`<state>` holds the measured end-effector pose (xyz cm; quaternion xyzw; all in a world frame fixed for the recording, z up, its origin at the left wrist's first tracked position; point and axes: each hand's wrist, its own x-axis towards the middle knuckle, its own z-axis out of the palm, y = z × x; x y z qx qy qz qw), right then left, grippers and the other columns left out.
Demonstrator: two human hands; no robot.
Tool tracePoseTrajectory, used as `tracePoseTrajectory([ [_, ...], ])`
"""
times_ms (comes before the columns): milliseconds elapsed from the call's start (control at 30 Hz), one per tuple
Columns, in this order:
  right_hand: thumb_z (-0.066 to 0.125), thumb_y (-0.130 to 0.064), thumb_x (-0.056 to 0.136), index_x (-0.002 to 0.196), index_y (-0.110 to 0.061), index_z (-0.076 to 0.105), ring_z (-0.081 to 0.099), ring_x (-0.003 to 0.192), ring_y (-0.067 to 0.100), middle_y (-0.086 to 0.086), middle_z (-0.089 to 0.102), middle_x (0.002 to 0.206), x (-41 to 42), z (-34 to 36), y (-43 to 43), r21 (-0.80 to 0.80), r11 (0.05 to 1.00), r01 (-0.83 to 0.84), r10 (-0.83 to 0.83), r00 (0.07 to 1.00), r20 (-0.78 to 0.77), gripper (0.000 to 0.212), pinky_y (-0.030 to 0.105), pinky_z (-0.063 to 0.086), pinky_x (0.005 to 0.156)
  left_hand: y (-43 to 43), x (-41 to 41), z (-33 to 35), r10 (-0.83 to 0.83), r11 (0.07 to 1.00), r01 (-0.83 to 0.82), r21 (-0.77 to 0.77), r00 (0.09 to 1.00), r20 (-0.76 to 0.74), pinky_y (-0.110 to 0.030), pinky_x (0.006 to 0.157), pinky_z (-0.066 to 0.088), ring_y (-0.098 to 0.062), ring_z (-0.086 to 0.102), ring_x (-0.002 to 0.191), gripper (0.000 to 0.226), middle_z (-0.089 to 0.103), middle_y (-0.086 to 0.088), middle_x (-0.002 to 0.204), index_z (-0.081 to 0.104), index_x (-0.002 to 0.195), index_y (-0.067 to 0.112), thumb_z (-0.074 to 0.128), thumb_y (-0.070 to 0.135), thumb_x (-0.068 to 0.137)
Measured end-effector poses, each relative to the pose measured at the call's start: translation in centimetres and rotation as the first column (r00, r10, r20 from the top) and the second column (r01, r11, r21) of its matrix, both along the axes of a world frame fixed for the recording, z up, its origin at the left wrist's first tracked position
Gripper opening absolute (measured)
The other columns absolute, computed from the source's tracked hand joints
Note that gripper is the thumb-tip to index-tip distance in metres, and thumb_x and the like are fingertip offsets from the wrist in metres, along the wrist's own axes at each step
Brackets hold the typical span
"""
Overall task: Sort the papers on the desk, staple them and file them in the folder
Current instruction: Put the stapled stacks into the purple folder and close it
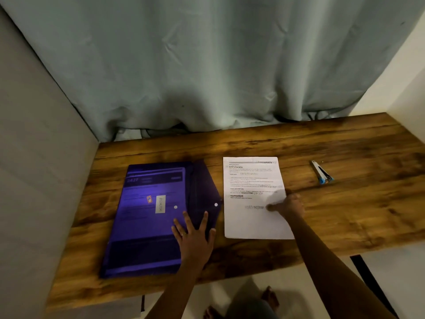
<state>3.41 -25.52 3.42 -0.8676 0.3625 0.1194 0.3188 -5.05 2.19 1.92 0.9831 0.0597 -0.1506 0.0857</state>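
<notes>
Left hand (195,233) lies flat with its fingers spread, palm down on the right side of the purple folder (147,215), gripping nothing; there is a ring (183,234) on one finger. The folder stretches left of that hand and beyond it. Its long axis runs away from us, with the far end leaning a little right. Its flap (202,187) is open, folded out under and past the fingertips, and its point aims right toward the paper (253,180). We see two white snap dots, one just left of the fingers (175,207) and one just beyond them (216,204). The paper sits between the two hands, long axis away from us, header at the far end. Right hand (287,207) is on the sheet's right edge with its fingers reaching left onto the page. It is motion-blurred, so we cannot tell whether it presses or pinches. The headings "TASK GOAL" and "TASK DESCRIPTION" are just readable; the rest of the print is too small and smeared. A printed sheet shows through the folder, illegible, along with an orange sticker (149,199) and a white barcode label (160,204), both unreadable. The stapler (322,172) lies beyond and right of the right hand, well apart from it, blue end nearer us and metal end farther. The wooden desk (356,215) is cut off at the right.
</notes>
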Motion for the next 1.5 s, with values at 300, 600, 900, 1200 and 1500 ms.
tracePoseTrajectory([
  [300,0.068,-0.006,0.081,0.110,-0.001,0.059,0.062,0.097,0.033,0.017,0.063,0.112,-0.2,0.5,-0.7,0.366,0.930,0.020,-0.094,0.978,0.186,0.030,0.046,0.054,0.084,-0.1,0.1,-0.5,0.012,0.998,-0.009,-0.056,0.998,0.054,-0.054,0.109,-0.013,-0.051,-0.015,0.139,0.102,-0.014,-0.020,0.157,0.001,0.148,0.045,-0.031,0.079,0.058],
  [600,0.062,-0.007,0.087,0.114,-0.005,0.058,0.059,0.111,0.030,0.011,0.062,0.122,1.1,5.5,1.4,0.479,0.870,0.118,-0.345,0.840,0.419,0.027,0.037,0.050,0.086,0.1,0.1,0.2,0.014,0.998,-0.012,-0.057,1.000,0.022,-0.054,0.115,-0.005,-0.048,-0.014,0.141,0.061,-0.014,-0.017,0.158,0.003,0.149,0.045,0.022,0.064,0.094],
  [900,0.061,-0.013,0.090,0.123,0.005,0.056,0.062,0.104,0.039,0.023,0.063,0.117,-0.3,4.4,6.1,0.136,0.984,-0.116,0.022,0.833,0.552,0.037,0.033,0.048,0.081,1.5,-0.3,0.6,0.183,0.936,-0.130,-0.328,0.973,0.137,-0.044,0.117,0.022,-0.033,0.013,0.145,0.050,0.023,-0.011,0.156,0.026,0.148,0.015,0.039,0.025,0.101],
  [1200,0.058,-0.024,0.090,0.121,-0.002,0.056,0.062,0.098,0.037,0.019,0.065,0.113,-2.4,3.6,8.0,0.172,0.975,-0.138,0.010,0.808,0.589,0.038,0.047,0.055,0.080,3.0,0.0,1.8,0.390,0.834,-0.288,-0.471,0.911,0.133,-0.040,0.099,0.044,-0.032,0.050,0.125,0.061,0.048,-0.017,0.137,0.024,0.148,0.008,0.054,0.018,0.096],
  [1500,0.059,-0.011,0.091,0.122,0.001,0.055,0.059,0.102,0.033,0.018,0.061,0.119,-2.5,3.1,8.1,0.291,0.954,-0.077,-0.101,0.830,0.549,0.034,0.031,0.046,0.077,3.9,0.6,2.2,0.374,0.849,-0.280,-0.449,0.918,0.134,-0.041,0.091,0.048,-0.031,0.057,0.115,0.065,0.055,-0.015,0.129,0.028,0.146,0.011,0.060,0.030,0.092],
])
